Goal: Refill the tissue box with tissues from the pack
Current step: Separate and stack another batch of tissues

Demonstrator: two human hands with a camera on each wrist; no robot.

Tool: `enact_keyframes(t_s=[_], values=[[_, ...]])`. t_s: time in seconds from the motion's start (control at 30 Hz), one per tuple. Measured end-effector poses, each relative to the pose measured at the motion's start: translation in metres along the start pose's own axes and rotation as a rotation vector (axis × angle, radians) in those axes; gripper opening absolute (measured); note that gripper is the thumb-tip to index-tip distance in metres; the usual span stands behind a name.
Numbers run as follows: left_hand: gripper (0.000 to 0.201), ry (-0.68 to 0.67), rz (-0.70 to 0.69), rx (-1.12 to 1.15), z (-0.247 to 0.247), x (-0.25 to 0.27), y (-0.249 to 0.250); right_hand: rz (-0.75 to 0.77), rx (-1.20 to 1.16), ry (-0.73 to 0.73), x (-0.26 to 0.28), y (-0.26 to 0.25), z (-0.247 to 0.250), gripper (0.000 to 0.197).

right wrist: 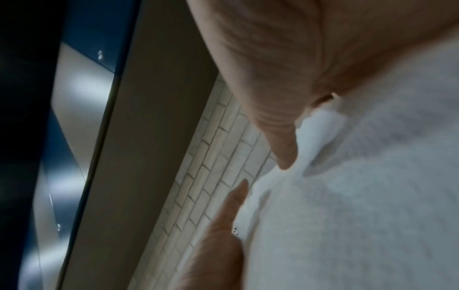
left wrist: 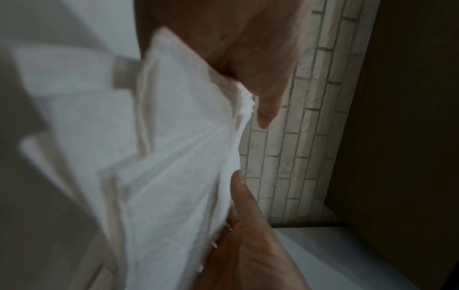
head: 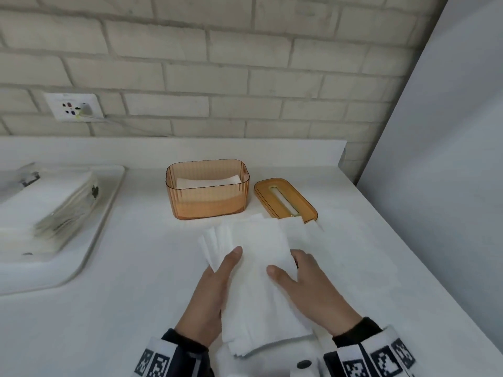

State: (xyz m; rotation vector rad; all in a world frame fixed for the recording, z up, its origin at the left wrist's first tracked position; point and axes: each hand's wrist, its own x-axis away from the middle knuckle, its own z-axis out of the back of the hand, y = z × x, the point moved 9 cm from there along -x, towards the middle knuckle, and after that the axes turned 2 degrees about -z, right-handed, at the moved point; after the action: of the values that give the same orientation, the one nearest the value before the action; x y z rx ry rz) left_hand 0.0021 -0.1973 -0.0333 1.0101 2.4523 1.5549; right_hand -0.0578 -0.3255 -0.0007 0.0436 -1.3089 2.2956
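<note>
A loose stack of white tissues (head: pixel 258 268) is held above the counter between both hands. My left hand (head: pixel 215 292) grips its left side, thumb on top and fingers underneath. My right hand (head: pixel 307 289) grips the right side the same way. The left wrist view shows the tissues (left wrist: pixel 174 176) fanned and pinched under the thumb (left wrist: pixel 243 196). In the right wrist view the tissues (right wrist: pixel 360 196) fill the frame. The amber tissue box (head: pixel 208 190) stands open behind them, a few tissues lying inside. Its lid (head: pixel 285 204) lies flat just to its right.
A white tray (head: pixel 89 240) at the left holds the opened tissue pack (head: pixel 57 210). A brick wall (head: pixel 217 63) with a socket (head: pixel 73 107) runs along the back. A grey panel (head: pixel 449 159) borders the counter on the right.
</note>
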Motion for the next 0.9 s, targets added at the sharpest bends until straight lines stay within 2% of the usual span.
enact_keyframes(t_s=[0.03,0.07,0.13,0.2,0.27,0.33,0.47,0.53,0.63,0.67,0.73,0.8,0.9], values=[[0.042,-0.007,-0.009,-0.009,0.000,0.001,0.002,-0.014,0.033,-0.009,-0.002,-0.001,0.001,0.046],[0.042,-0.020,-0.011,-0.021,0.000,0.002,0.004,-0.033,0.023,-0.041,-0.004,-0.002,0.000,0.048],[0.042,-0.066,0.010,-0.061,-0.004,0.003,0.004,-0.025,-0.081,-0.136,-0.005,-0.011,-0.009,0.033],[0.045,-0.123,0.033,-0.128,-0.009,0.004,0.001,0.034,-0.146,-0.197,-0.008,-0.023,-0.018,0.031],[0.038,-0.159,0.044,-0.153,-0.011,0.003,0.001,0.107,-0.149,-0.187,-0.014,-0.035,-0.017,0.035],[0.035,-0.137,0.052,-0.131,-0.007,0.001,0.004,0.164,-0.150,-0.167,-0.021,-0.042,-0.013,0.038],[0.047,-0.132,0.050,-0.129,0.001,-0.002,0.007,0.254,-0.012,-0.254,-0.023,-0.051,-0.025,0.045],[0.039,-0.094,0.008,-0.089,0.005,-0.005,0.010,0.272,0.006,-0.193,-0.028,-0.052,-0.019,0.051],[0.035,0.024,-0.059,0.156,0.018,-0.009,0.024,0.149,-0.129,-0.032,-0.041,-0.031,0.010,0.061],[0.034,0.071,-0.076,0.252,0.024,-0.010,0.028,0.072,-0.225,-0.035,-0.044,-0.018,0.013,0.065],[0.034,0.130,-0.110,0.378,0.030,-0.012,0.034,-0.070,-0.461,-0.187,-0.042,0.002,-0.004,0.071],[0.038,0.116,-0.125,0.406,0.025,-0.014,0.034,-0.147,-0.702,-0.381,-0.036,0.005,-0.032,0.064],[0.043,0.068,-0.117,0.372,0.019,-0.017,0.029,-0.137,-0.853,-0.410,-0.040,-0.003,-0.043,0.045]])
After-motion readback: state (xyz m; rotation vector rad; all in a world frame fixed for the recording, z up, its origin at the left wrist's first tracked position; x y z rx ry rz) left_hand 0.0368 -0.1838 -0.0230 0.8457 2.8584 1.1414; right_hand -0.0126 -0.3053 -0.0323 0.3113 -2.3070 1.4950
